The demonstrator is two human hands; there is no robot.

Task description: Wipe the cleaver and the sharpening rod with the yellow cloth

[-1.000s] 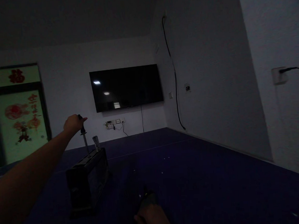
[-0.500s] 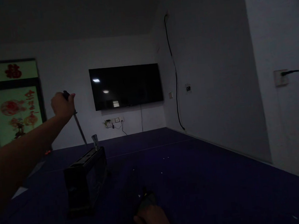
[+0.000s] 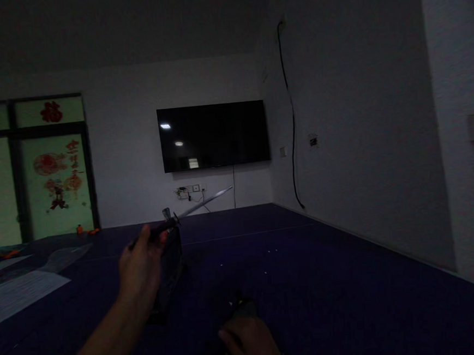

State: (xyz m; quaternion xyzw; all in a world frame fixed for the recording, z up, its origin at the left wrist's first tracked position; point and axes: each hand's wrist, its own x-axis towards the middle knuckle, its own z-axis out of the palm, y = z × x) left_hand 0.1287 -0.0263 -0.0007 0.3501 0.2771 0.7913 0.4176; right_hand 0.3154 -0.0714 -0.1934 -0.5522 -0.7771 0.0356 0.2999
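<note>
My left hand (image 3: pixel 141 261) is closed round the black handle of a thin sword-like blade (image 3: pixel 204 203). Beyond a small guard, the silvery blade slants up to the right. Behind this hand stands a black box-like holder (image 3: pixel 173 262), largely covered by the hand and forearm. A clear piece (image 3: pixel 166 212) sticks up at its far end. Low in the middle, my right hand (image 3: pixel 250 343) is closed on a dark object with some yellow (image 3: pixel 244 309); its kind is too dim to make out. It rests low, at the table top.
The dark blue table (image 3: pixel 331 279) carries small white specks. Papers and clear plastic (image 3: pixel 28 289) lie at the left, with small orange things (image 3: pixel 86 231) farther back. A television (image 3: pixel 213 136) hangs on the far wall; a wall borders the table's right side.
My left hand has come down and right from above the holder. The blade, which pointed down at the holder, now points up to the right. The view has swung slightly left.
</note>
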